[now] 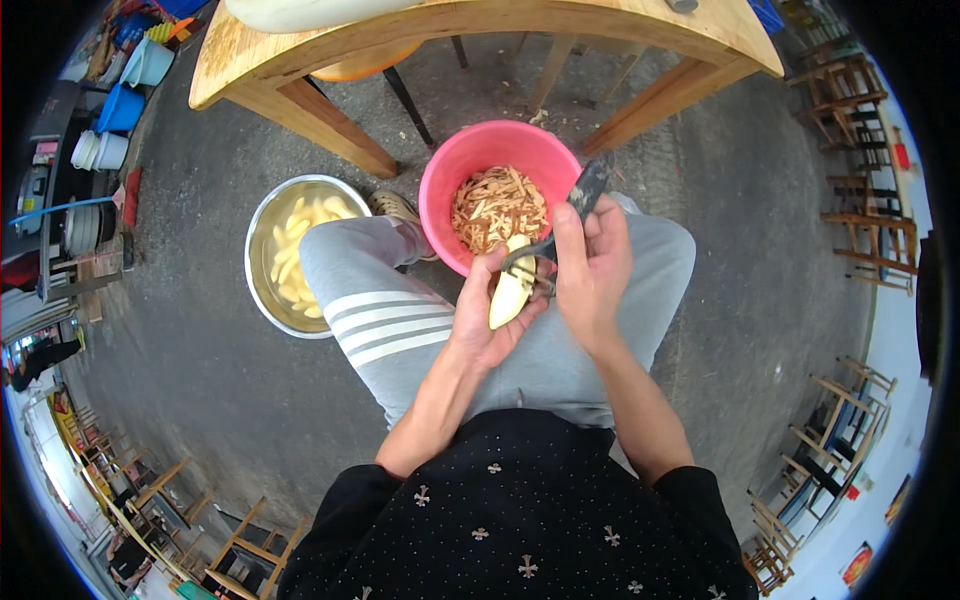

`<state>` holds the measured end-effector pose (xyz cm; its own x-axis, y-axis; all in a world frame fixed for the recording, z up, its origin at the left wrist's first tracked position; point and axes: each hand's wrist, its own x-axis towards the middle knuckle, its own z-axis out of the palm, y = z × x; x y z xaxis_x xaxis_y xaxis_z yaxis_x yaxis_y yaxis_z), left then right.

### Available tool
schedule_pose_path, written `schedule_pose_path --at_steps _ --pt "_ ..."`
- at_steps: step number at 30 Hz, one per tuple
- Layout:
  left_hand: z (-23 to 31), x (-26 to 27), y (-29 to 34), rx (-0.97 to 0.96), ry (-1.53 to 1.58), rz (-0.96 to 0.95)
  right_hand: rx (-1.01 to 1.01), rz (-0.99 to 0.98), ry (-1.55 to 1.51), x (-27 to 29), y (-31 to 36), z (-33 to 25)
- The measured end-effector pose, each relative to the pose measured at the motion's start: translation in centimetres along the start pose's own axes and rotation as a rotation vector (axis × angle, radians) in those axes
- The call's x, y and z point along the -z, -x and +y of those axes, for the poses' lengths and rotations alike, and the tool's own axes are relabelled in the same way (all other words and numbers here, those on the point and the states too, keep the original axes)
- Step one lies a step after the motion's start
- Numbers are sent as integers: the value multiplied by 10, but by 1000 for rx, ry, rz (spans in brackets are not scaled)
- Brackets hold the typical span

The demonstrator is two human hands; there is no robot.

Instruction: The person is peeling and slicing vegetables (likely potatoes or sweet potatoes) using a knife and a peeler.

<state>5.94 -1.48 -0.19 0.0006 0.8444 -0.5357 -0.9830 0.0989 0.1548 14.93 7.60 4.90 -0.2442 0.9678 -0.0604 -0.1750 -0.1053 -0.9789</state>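
Observation:
My left hand (478, 318) grips a long, pale yellow root vegetable (509, 300), pointed at its near end and bare of skin where it shows. In my right hand (596, 268) is a dark-handled peeler (590, 188), its head lying across the upper part of the root. Both hands are above my lap, at the near edge of a pink plastic basin (432, 205). Brown and cream peelings (497, 205) heap up in that basin. To the left, a steel basin (258, 282) holds several peeled yellow pieces (295, 262), seemingly in water.
A wooden table (480, 38) stands ahead, its legs coming down beyond the basins. Beneath it is an orange-topped stool (368, 66). Buckets (120, 106) and shelving line the far left. Wooden stools (875, 235) are stacked along the right wall; chairs (255, 545) stand at the lower left.

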Motion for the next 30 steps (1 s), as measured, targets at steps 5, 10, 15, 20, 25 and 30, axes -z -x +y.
schedule_pose_path --at_steps 5,10,15,20,25,30 --pt "3 1 4 -3 -66 -81 6 22 165 4 -24 8" --pt "4 2 6 -2 -106 -96 121 23 138 1 -46 27" --pt "8 -6 10 -1 -119 -157 615 -91 817 32 -87 52" --pt "10 -10 10 -29 -31 -120 1039 -25 1026 32 -88 38" --pt "13 -8 -2 -73 125 -35 138 112 309 37 -76 36" --pt "9 5 -15 -89 276 102 -23 41 -11 21 9 5"
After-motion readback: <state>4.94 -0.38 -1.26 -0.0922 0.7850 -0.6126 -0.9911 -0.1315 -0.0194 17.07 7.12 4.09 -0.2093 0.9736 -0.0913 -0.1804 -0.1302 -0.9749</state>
